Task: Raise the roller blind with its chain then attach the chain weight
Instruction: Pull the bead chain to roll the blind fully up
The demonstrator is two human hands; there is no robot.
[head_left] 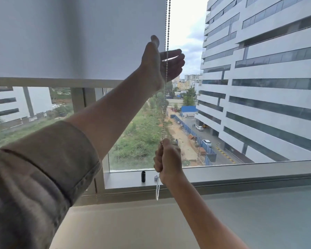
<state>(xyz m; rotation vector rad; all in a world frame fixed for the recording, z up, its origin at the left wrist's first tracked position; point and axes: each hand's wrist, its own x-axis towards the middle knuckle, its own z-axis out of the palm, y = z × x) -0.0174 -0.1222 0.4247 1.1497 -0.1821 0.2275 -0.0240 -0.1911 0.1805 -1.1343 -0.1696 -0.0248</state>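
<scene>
Your right hand (167, 159) is closed in a fist around the bead chain (166, 42) low down, just above the window sill (241, 174), with the loose loop of chain hanging out below your fist. Your left hand (164, 63) is reaching up beside the right edge of the roller blind (75, 36), fingers curled but open, cupped around the chain without clamping it yet. The blind's bottom bar (52, 82) sits roughly midway up the window, so the raising looks only partly done. To do this well, close your left hand on the same strand you are pulling before your right lets go, so the blind cannot slip back. Pull straight down along the chain's line, not towards you, and keep the strokes even. A small black cylinder (143, 176) stands on the sill near its left end, with a pale piece (155, 177) just beside your right wrist; these are probably the chain weight parts, within easy reach for later.
</scene>
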